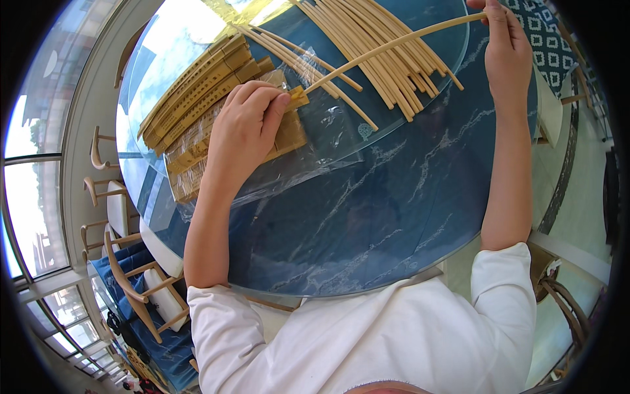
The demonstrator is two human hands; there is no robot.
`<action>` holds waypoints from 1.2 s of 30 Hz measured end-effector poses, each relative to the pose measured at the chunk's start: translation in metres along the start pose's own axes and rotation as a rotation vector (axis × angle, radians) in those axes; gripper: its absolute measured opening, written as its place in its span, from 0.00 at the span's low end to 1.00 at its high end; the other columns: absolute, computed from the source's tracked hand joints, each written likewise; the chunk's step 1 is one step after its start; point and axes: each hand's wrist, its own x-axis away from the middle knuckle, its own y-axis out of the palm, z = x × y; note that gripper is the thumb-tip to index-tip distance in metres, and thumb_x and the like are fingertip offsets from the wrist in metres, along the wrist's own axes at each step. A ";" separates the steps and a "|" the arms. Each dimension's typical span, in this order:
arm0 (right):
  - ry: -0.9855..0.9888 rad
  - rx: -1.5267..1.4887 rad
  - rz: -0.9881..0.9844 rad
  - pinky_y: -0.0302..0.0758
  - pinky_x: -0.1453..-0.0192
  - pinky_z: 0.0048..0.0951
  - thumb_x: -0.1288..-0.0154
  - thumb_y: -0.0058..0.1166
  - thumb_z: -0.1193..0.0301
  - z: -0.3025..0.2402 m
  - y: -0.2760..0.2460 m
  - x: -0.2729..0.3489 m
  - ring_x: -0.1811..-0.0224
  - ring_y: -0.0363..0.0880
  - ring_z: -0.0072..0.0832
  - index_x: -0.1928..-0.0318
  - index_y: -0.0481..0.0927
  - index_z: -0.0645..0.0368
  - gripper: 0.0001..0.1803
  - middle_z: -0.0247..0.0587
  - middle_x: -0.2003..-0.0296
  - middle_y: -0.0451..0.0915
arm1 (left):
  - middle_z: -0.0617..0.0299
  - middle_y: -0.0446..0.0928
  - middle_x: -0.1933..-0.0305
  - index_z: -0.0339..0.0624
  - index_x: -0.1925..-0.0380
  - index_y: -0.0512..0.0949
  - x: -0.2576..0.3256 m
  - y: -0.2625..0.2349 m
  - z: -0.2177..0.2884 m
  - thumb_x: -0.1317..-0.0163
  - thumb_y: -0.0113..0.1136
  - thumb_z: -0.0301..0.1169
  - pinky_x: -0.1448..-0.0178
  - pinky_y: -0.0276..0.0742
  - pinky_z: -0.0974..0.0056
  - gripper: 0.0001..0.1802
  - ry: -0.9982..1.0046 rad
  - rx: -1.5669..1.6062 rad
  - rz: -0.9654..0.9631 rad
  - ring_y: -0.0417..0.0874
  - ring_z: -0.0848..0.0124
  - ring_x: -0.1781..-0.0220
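Observation:
A long pale wooden stick (394,44) runs slantwise between my hands above the table. At its far right end, my right hand (508,56) grips it with closed fingers. Its other end meets the mouth of a gold paper sleeve (299,97); whether it goes inside is hard to tell. My left hand (243,128) pinches that sleeve between thumb and fingers. Beneath and beside the left hand lie stacks of flat gold sleeves (197,88), some in a clear plastic bag (328,134). A bundle of similar sticks (374,52) lies farther back, between my hands.
Everything rests on a round, dark blue marbled table with a raised glass turntable (387,128). A few loose sticks (305,65) lie between the sleeves and the bundle. Wooden chairs (147,295) stand to the left near tall windows. A patterned rug (539,39) shows at the right.

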 end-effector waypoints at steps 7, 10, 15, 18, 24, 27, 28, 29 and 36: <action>-0.037 0.083 -0.006 0.70 0.55 0.22 0.14 0.49 0.62 -0.013 0.004 0.005 0.62 0.73 0.17 0.58 0.84 0.62 0.18 0.30 0.63 0.80 | 0.54 0.85 0.54 0.36 0.60 0.86 0.000 -0.001 0.002 0.25 0.64 0.32 0.44 0.82 0.54 0.10 -0.055 0.054 -0.001 0.85 0.53 0.48; 0.008 0.157 -0.062 0.68 0.61 0.23 0.14 0.50 0.61 -0.021 -0.001 0.004 0.67 0.70 0.16 0.60 0.84 0.62 0.19 0.28 0.69 0.76 | 0.55 0.85 0.55 0.36 0.60 0.85 0.000 -0.005 0.004 0.25 0.64 0.32 0.45 0.82 0.55 0.09 -0.064 0.069 0.041 0.86 0.54 0.50; 0.278 0.264 -0.125 0.66 0.66 0.26 0.16 0.53 0.57 -0.012 -0.001 0.002 0.72 0.68 0.17 0.65 0.82 0.63 0.22 0.27 0.75 0.71 | 0.57 0.86 0.56 0.36 0.60 0.86 -0.002 -0.007 0.007 0.25 0.65 0.31 0.48 0.82 0.56 0.09 -0.066 0.114 0.108 0.86 0.55 0.53; 0.319 0.316 -0.213 0.67 0.66 0.28 0.17 0.52 0.56 -0.011 0.002 0.004 0.72 0.69 0.19 0.67 0.81 0.63 0.25 0.31 0.75 0.72 | 0.57 0.86 0.56 0.36 0.60 0.86 -0.003 -0.008 0.009 0.26 0.65 0.31 0.48 0.82 0.57 0.08 -0.067 0.120 0.105 0.87 0.55 0.54; 0.273 0.342 -0.381 0.77 0.50 0.32 0.16 0.52 0.56 -0.001 0.012 0.024 0.54 0.82 0.33 0.56 0.83 0.62 0.20 0.41 0.58 0.84 | 0.58 0.87 0.55 0.36 0.60 0.87 -0.003 -0.012 0.010 0.26 0.66 0.31 0.47 0.82 0.57 0.08 -0.061 0.124 0.108 0.87 0.56 0.52; 0.100 0.400 -0.387 0.78 0.46 0.33 0.14 0.48 0.52 -0.003 0.025 0.042 0.52 0.84 0.36 0.52 0.84 0.62 0.24 0.40 0.53 0.87 | 0.58 0.87 0.55 0.37 0.59 0.87 -0.002 -0.012 0.011 0.27 0.66 0.31 0.47 0.83 0.57 0.08 -0.045 0.116 0.119 0.87 0.57 0.52; 0.017 0.417 -0.362 0.77 0.48 0.34 0.13 0.47 0.51 -0.007 0.029 0.046 0.54 0.83 0.36 0.52 0.84 0.62 0.25 0.40 0.54 0.86 | 0.58 0.87 0.55 0.37 0.59 0.87 -0.002 -0.012 0.012 0.27 0.66 0.30 0.47 0.83 0.57 0.08 -0.039 0.112 0.123 0.87 0.57 0.52; -0.009 0.493 -0.417 0.79 0.44 0.34 0.13 0.46 0.53 -0.008 0.029 0.047 0.50 0.85 0.40 0.50 0.84 0.64 0.25 0.44 0.52 0.87 | 0.58 0.87 0.54 0.37 0.59 0.87 -0.001 -0.012 0.012 0.27 0.67 0.30 0.47 0.83 0.57 0.07 -0.030 0.111 0.128 0.87 0.57 0.52; -0.244 0.469 -0.464 0.79 0.34 0.39 0.14 0.49 0.60 -0.035 0.049 0.073 0.41 0.84 0.48 0.51 0.83 0.70 0.22 0.53 0.49 0.86 | 0.59 0.86 0.54 0.38 0.60 0.88 -0.002 -0.010 0.024 0.28 0.68 0.30 0.46 0.83 0.57 0.07 0.017 0.103 0.126 0.87 0.57 0.51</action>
